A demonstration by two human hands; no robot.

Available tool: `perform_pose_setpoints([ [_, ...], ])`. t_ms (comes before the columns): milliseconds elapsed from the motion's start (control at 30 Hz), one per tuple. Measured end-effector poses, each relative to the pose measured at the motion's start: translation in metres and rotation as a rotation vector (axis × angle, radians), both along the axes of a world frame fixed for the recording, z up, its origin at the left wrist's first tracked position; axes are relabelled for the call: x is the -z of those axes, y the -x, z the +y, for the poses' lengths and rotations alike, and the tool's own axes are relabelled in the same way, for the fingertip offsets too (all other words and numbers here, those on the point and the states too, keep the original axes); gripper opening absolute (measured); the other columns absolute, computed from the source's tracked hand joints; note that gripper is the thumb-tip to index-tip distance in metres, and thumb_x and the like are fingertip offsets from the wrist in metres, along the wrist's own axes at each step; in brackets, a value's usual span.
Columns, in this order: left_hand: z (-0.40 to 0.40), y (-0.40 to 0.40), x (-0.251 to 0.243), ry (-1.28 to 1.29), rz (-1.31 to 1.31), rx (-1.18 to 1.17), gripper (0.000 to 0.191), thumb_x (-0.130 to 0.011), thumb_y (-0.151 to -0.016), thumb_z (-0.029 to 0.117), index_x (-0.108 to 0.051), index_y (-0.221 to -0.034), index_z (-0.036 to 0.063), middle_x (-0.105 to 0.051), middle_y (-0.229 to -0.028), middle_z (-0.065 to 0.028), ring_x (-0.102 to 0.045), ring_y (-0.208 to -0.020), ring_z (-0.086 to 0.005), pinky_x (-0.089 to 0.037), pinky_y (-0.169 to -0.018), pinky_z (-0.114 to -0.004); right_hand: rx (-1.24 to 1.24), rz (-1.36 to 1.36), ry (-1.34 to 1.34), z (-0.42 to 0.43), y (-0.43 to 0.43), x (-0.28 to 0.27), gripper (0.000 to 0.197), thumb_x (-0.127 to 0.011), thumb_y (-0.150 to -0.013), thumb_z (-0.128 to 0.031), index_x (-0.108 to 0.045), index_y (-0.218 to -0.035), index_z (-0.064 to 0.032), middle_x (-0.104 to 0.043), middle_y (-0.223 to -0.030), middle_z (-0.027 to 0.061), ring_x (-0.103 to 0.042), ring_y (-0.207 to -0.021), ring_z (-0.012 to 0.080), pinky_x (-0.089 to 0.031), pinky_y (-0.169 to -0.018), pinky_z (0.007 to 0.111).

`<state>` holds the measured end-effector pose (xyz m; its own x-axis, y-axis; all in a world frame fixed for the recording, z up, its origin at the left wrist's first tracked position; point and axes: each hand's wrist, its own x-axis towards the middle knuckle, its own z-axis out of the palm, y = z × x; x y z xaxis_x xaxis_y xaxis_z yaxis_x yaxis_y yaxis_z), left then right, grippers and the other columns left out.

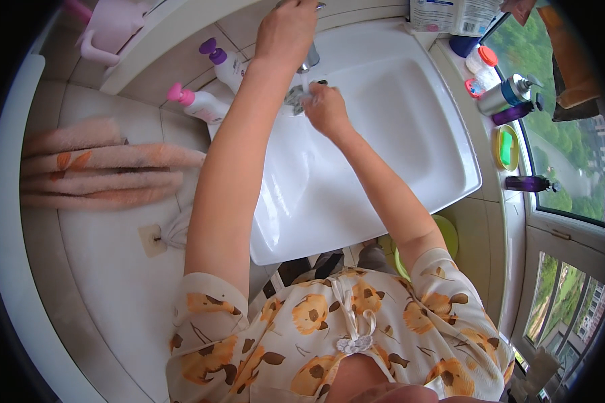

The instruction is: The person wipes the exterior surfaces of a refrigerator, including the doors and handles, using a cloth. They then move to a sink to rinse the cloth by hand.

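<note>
My left hand (286,32) is up at the top of the chrome faucet (310,59), its fingers around the lever (321,6), which is mostly hidden by the hand. Water runs from the spout in a thin stream (305,80). Under that stream, my right hand (326,108) grips a wet grey cloth (296,98) with darker patches. Its folds hang out to the left of the fingers, blurred in part. Both hands are over the back left of a white ceramic washbasin (307,201).
Left of the basin stand pump bottles with a purple head (227,65) and a pink head (201,105). A peach towel (111,169) hangs on the left wall. Along the right windowsill are a silver pump bottle (504,95), a soap dish (507,147) and a purple bottle (527,184).
</note>
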<state>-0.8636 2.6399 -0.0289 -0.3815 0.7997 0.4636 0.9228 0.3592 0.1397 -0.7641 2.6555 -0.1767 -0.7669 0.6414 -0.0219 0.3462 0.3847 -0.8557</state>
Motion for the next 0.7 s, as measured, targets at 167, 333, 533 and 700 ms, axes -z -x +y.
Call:
perform_pose_setpoints([
  [167, -0.023, -0.045, 0.114, -0.545, -0.418, -0.107, 0.030, -0.056, -0.090, 0.020, -0.058, -0.112, 0.0002, -0.059, -0.107, -0.0206, -0.055, -0.101, -0.0342, -0.044, -0.086, -0.042, 0.276, 0.442, 0.197, 0.034, 0.000, 0.043, 0.025, -0.064, -0.074, -0.019, -0.065, -0.087, 0.0032, -0.065, -0.078, 0.0218, -0.063, -0.071, 0.0357, -0.049, -0.065, 0.041],
  [333, -0.076, -0.024, 0.254, -0.696, -2.381, 0.189, 0.039, -0.043, -0.097, 0.041, -0.051, -0.124, 0.0130, -0.057, -0.116, -0.0060, -0.056, -0.104, -0.0204, -0.045, -0.090, -0.033, 0.146, 0.207, 0.054, -0.034, 0.000, 0.024, 0.027, -0.057, -0.081, -0.025, -0.063, -0.086, 0.0014, -0.064, -0.080, 0.0244, -0.061, -0.085, 0.0428, -0.048, -0.078, 0.049],
  [533, -0.065, -0.023, 0.261, -0.757, -2.481, 0.308, 0.037, -0.041, -0.098, 0.040, -0.051, -0.124, 0.0156, -0.057, -0.120, -0.0054, -0.055, -0.110, -0.0206, -0.044, -0.095, -0.036, 0.173, -0.068, -0.154, -0.021, 0.004, 0.012, 0.029, -0.057, -0.082, -0.030, -0.066, -0.076, -0.0030, -0.064, -0.072, 0.0178, -0.065, -0.075, 0.0342, -0.050, -0.065, 0.046],
  [700, -0.074, -0.026, 0.274, -0.724, -2.147, 0.104, 0.037, -0.041, -0.097, 0.039, -0.050, -0.124, 0.0153, -0.058, -0.109, -0.0031, -0.056, -0.103, -0.0198, -0.046, -0.087, -0.038, 0.286, 0.055, -0.226, -0.015, 0.002, 0.027, 0.025, -0.058, -0.083, -0.026, -0.060, -0.076, -0.0025, -0.062, -0.066, 0.0161, -0.064, -0.066, 0.0337, -0.049, -0.059, 0.046],
])
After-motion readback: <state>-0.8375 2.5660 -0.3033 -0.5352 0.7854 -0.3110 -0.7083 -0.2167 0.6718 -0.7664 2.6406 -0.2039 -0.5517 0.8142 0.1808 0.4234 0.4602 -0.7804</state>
